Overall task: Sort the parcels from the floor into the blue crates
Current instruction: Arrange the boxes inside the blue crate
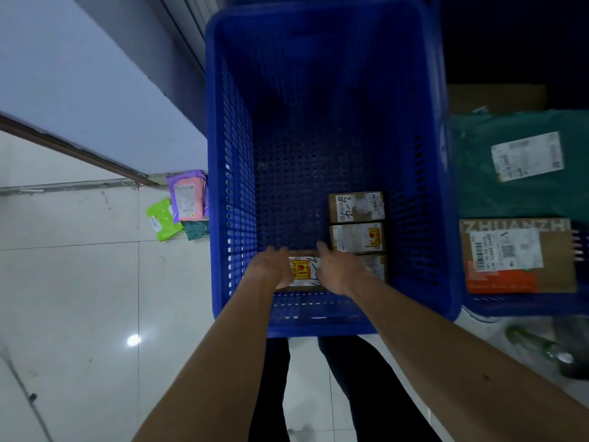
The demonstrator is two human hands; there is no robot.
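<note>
A tall blue perforated crate stands in front of me. Both my arms reach down into it. My left hand and my right hand hold a small cardboard box with a white label and a red-yellow sticker by its two sides, at the crate's near floor. Right of it, three similar small boxes lie in a row: the far one, the middle one, and a near one partly hidden by my right hand.
Soft parcels lie on the tiled floor by the wall left of the crate: a pink-purple one, a green one, a teal one. A second blue crate at right holds a brown box and a green bag.
</note>
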